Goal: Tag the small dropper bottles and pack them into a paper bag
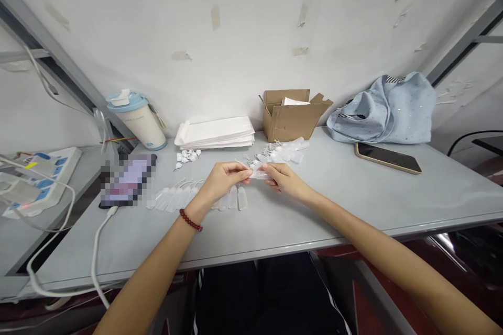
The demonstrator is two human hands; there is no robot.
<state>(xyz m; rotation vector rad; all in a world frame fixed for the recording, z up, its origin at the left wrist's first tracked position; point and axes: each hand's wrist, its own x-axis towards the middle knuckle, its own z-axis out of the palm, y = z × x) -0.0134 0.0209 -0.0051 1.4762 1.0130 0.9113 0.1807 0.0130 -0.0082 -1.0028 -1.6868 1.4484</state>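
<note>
Both hands meet above the middle of the grey table (298, 220). My left hand (228, 179) pinches the left end of a small translucent plastic piece (259, 174), and my right hand (283, 178) grips its right end. Under and beside my left hand lies a row of similar translucent pieces (173, 199) with thin white loops. Behind my hands is a loose pile of more such pieces (281, 153). Small white parts (187, 156) are heaped to the left of that pile.
Along the wall stand a bottle (137, 120), a stack of white envelopes (216, 132), an open cardboard box (293, 121) and a blue cloth bag (389, 110). A dark phone (388, 158) lies right; a charging phone (128, 180) and a power strip (47, 180) are left.
</note>
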